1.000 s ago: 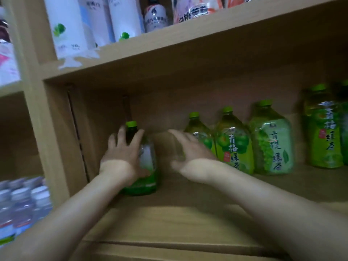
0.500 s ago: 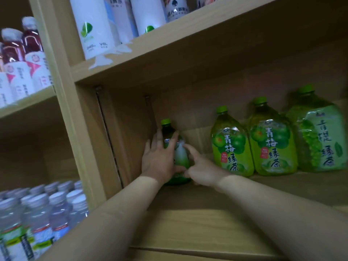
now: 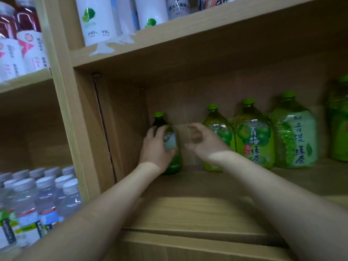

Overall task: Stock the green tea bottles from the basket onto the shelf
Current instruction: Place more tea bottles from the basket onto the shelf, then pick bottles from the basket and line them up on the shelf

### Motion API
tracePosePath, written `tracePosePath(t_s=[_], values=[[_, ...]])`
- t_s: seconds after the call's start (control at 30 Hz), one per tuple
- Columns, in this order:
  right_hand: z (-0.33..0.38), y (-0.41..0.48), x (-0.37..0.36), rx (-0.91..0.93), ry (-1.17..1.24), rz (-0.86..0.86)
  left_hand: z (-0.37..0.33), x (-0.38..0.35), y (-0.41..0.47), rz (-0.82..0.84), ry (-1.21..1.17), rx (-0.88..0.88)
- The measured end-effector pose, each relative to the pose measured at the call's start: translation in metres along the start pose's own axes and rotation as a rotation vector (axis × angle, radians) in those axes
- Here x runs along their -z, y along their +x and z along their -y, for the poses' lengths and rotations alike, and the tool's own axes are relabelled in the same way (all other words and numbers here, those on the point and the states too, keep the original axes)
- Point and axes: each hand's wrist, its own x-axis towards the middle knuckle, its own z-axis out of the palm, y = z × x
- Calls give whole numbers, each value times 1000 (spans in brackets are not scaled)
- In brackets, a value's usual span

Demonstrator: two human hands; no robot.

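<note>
One bottle on shelf | your left hand still grips it | your right hand has released, empty

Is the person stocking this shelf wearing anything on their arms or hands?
No. The left hand and right hand are bare, no gloves, and no ring, watch or bracelet shows. The left forearm and right forearm are uncovered to the frame's edge; no sleeve is in view.
</note>
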Motion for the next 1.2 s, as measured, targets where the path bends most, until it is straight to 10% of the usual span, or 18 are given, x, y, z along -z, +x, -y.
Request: tracePosePath(t_s=[0.17,0.33,0.8,1.2], values=[[1,-24,61,46,-295,-118,-42,0,-17,35,-51,-302],[-46,-47,105,-308,-659,-277,-76,-38,-17,180,126,-275],[-93,-64,169,-345,-247,-259,-108,-69,-10,222,128,-203],[-16,-309,276,-94,-302,-134,-314,-29,-182,136,-869,-657]])
